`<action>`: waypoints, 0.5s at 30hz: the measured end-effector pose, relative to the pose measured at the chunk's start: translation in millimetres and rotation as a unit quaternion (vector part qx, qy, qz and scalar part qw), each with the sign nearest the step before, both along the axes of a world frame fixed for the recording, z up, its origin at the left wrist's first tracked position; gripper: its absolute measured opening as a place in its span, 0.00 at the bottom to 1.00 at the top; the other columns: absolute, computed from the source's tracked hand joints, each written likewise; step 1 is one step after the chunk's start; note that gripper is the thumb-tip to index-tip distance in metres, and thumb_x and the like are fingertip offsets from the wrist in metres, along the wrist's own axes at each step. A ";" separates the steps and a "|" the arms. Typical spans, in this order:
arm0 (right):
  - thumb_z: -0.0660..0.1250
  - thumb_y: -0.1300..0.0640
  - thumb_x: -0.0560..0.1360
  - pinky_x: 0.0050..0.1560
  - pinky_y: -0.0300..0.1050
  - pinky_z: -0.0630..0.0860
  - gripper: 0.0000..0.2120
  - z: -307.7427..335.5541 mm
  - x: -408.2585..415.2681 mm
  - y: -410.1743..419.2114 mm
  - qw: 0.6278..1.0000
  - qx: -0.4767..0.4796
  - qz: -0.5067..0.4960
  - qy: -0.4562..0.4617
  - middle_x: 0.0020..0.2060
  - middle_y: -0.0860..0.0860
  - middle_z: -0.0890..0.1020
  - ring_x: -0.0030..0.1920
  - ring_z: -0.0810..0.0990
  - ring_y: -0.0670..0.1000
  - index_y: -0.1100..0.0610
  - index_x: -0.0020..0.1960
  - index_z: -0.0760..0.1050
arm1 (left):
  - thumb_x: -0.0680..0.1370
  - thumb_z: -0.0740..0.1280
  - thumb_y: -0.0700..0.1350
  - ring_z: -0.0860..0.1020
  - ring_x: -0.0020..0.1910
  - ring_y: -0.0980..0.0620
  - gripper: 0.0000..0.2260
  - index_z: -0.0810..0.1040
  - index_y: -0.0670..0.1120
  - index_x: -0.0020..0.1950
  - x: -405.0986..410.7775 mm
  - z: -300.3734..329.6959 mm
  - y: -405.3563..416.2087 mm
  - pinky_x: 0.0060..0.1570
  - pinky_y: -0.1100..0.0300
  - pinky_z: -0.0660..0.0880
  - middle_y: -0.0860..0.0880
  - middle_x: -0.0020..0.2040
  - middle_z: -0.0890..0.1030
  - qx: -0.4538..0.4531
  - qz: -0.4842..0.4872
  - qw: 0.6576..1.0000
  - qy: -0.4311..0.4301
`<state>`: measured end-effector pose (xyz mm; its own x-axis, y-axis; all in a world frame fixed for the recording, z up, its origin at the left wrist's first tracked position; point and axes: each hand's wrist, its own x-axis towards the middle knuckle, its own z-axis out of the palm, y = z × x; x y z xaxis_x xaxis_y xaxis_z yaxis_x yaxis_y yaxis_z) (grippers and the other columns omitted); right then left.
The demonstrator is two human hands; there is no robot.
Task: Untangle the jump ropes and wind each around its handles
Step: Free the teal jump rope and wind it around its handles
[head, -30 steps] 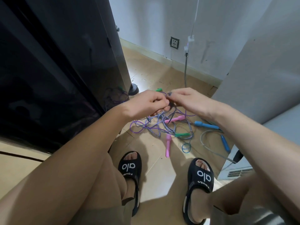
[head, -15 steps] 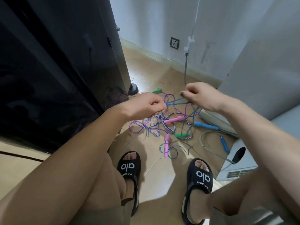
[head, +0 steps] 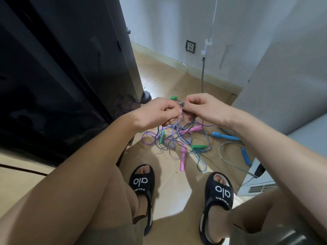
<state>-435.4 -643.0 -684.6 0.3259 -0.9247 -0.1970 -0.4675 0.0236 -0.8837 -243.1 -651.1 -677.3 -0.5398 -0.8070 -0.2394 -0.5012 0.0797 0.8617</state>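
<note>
Above the floor [head: 173, 195], the left hand [head: 157, 112] and right hand [head: 203, 107] pinched cords at a knot; the jump ropes [head: 177, 137] lay tangled below, none yet wound round its handles.

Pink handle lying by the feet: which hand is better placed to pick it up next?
Probably the right hand: the pink handle lies nearer its side, though both hands pinch the rope tangle; the left hand sits farther off.
</note>
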 end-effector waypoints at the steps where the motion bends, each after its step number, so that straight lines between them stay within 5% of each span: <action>1: 0.65 0.56 0.79 0.39 0.45 0.69 0.15 2.8 -3.3 0.5 1.000 -0.011 0.003 0.012 0.30 0.52 0.75 0.33 0.72 0.49 0.55 0.34 0.72 | 0.83 0.63 0.42 0.70 0.31 0.55 0.11 0.79 0.42 0.42 1.3 -0.7 -0.2 0.35 0.63 0.70 0.53 0.30 0.73 0.001 -0.001 1.000 -0.004; 5: 0.67 0.57 0.78 0.28 0.37 0.61 0.15 6.3 -7.3 -0.1 0.999 -0.010 -0.004 0.031 0.29 0.49 0.70 0.30 0.63 0.48 0.55 0.34 0.69 | 0.82 0.64 0.44 0.71 0.33 0.52 0.11 0.80 0.38 0.45 2.4 -2.5 -2.2 0.39 0.55 0.70 0.51 0.32 0.74 -0.001 -0.006 1.000 -0.021; 15: 0.66 0.62 0.78 0.35 0.43 0.64 0.17 2.5 -17.5 -9.8 0.997 0.075 0.016 0.028 0.28 0.49 0.72 0.31 0.69 0.47 0.53 0.30 0.74 | 0.82 0.65 0.46 0.71 0.32 0.54 0.13 0.80 0.37 0.48 1.7 -5.2 -4.5 0.38 0.59 0.72 0.49 0.32 0.75 -0.017 -0.020 0.998 -0.050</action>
